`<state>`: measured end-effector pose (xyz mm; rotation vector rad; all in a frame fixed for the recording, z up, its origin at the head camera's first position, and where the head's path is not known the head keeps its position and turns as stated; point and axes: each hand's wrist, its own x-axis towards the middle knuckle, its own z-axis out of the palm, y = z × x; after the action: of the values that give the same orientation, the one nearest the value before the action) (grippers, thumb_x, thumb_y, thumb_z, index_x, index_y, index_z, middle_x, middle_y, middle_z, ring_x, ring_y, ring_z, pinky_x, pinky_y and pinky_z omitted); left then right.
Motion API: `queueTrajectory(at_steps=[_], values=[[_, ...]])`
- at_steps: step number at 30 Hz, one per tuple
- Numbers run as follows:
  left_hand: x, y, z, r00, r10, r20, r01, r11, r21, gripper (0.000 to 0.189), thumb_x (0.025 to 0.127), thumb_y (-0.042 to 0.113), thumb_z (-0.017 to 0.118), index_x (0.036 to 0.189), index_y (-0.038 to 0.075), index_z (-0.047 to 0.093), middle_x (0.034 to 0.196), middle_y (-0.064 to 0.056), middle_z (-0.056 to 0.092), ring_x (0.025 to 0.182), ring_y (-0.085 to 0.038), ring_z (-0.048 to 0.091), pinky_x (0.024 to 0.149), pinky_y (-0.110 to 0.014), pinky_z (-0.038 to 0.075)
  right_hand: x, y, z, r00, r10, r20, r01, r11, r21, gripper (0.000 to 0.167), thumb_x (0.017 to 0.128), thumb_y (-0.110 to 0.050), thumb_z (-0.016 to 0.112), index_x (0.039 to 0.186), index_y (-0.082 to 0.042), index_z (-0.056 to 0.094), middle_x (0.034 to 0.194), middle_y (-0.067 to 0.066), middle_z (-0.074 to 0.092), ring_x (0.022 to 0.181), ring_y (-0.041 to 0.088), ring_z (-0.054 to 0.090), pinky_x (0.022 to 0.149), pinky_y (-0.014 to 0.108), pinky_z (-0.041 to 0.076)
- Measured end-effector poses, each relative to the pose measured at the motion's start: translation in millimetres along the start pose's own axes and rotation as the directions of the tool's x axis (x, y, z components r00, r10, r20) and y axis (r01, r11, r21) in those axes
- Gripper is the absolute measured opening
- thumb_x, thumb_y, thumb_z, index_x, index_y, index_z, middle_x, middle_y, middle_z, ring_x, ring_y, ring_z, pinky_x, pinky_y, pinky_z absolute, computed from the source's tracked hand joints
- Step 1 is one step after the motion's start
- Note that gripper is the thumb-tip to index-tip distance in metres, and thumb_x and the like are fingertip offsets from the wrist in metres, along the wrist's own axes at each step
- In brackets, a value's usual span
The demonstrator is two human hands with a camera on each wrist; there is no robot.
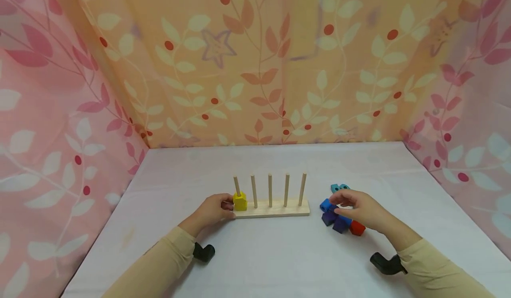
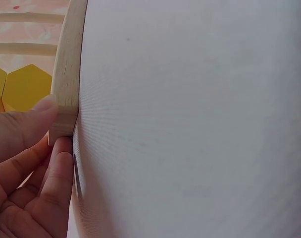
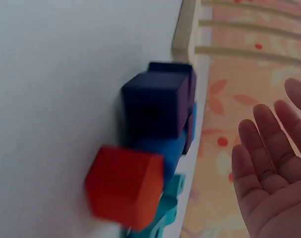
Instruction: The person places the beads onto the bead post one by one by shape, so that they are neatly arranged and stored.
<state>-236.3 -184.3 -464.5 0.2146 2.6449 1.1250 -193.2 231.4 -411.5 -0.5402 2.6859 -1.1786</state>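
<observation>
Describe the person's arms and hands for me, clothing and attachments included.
Both arms wear plain beige long sleeves, the left sleeve and right sleeve reaching about to the wrist. A short, black, bent piece juts out by each cuff: left piece, right piece. The left hand and right hand are bare; no gloves, rings or cables show.

head: forward-down, farther | left wrist, right wrist: close, sideways | all share pegboard [image 1: 277, 209]

No text, label, brand, number or sign can be read.
</observation>
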Motion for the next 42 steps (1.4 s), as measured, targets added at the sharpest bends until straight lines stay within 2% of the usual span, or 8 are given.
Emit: queueTrajectory(at_steps=[4,8,16,19,27,33,37,42], values=[[0.4,-1.6,1.5,1.000,-0.003,0.008,0.003,1.000,-0.002,0.043,0.071,0.011,0.078,0.110,0.007,0.061,0.091,0.002,0.063,0.086,-0.011,0.058,0.073,-0.026,0.048,-12.5,11.1,-7.2,0.996,0.089,0.016,-0.089,0.996,-0.012,0.029,0.083,-0.024,0.067,0.108,-0.011,0.060,0.108,0.006,0.061,0.101,0.026,0.056,0.087,0.045,0.046],[0.6,-1.4,2.1,1.000,-0.007,0.002,0.007,1.000,-0.016,0.043,0.070,0.011,0.079,0.109,0.007,0.061,0.089,0.002,0.063,0.085,-0.011,0.058,0.074,-0.027,0.048,-24.7,22.2,-13.8,0.986,0.168,-0.004,-0.168,0.985,-0.031,0.033,0.081,-0.025,0.069,0.109,-0.010,0.059,0.107,0.006,0.061,0.100,0.025,0.056,0.083,0.038,0.049],[-0.3,1.5,2.2,1.000,-0.007,-0.005,0.007,1.000,-0.019,0.042,0.069,0.009,0.079,0.107,0.008,0.062,0.087,0.003,0.062,0.084,-0.010,0.058,0.074,-0.027,0.048,-44.3,41.8,-20.2,0.963,0.270,0.008,-0.270,0.963,-0.002,0.034,0.079,-0.020,0.070,0.108,-0.005,0.060,0.103,0.007,0.062,0.092,0.021,0.056,0.074,0.026,0.051],[-0.4,1.5,2.8,1.000,-0.008,-0.002,0.008,1.000,-0.018,0.042,0.069,0.010,0.079,0.107,0.008,0.062,0.087,0.003,0.062,0.084,-0.010,0.058,0.074,-0.027,0.048,-47.1,45.3,-17.7,0.951,0.308,0.018,-0.308,0.951,0.005,0.036,0.078,-0.019,0.072,0.108,-0.003,0.060,0.100,0.007,0.062,0.087,0.019,0.056,0.071,0.027,0.052],[0.7,-0.1,2.6,1.000,-0.011,0.007,0.011,1.000,-0.018,0.044,0.069,0.011,0.079,0.109,0.007,0.061,0.090,0.002,0.063,0.086,-0.011,0.058,0.075,-0.028,0.048,-42.6,48.8,-5.9,0.937,0.350,0.009,-0.350,0.936,-0.027,0.038,0.075,-0.023,0.074,0.105,-0.003,0.063,0.088,0.003,0.062,0.080,0.017,0.054,0.068,0.027,0.050],[1.9,-0.8,1.3,1.000,-0.021,0.011,0.022,0.999,-0.025,0.044,0.070,0.011,0.079,0.109,0.008,0.061,0.091,0.002,0.062,0.086,-0.012,0.058,0.075,-0.027,0.049,-37.6,45.7,-3.7,0.919,0.395,0.008,-0.394,0.917,-0.055,0.035,0.075,-0.021,0.075,0.103,-0.003,0.064,0.087,0.003,0.061,0.079,0.017,0.053,0.069,0.029,0.050],[2.3,-0.5,0.7,1.000,-0.011,0.007,0.011,1.000,-0.024,0.043,0.069,0.010,0.078,0.109,0.008,0.061,0.091,0.002,0.063,0.086,-0.011,0.058,0.074,-0.027,0.049,-36.9,44.9,-4.4,0.914,0.406,0.011,-0.405,0.912,-0.069,0.036,0.074,-0.023,0.075,0.103,-0.003,0.065,0.086,0.003,0.060,0.079,0.017,0.052,0.069,0.030,0.049],[2.9,-0.6,1.4,1.000,-0.010,0.003,0.010,1.000,-0.022,0.042,0.069,0.010,0.079,0.107,0.008,0.061,0.089,0.003,0.063,0.084,-0.010,0.058,0.073,-0.027,0.048,-38.1,46.3,-4.9,0.917,0.399,0.017,-0.396,0.914,-0.087,0.038,0.073,-0.027,0.076,0.102,-0.004,0.065,0.087,0.003,0.058,0.080,0.018,0.049,0.068,0.030,0.046]])
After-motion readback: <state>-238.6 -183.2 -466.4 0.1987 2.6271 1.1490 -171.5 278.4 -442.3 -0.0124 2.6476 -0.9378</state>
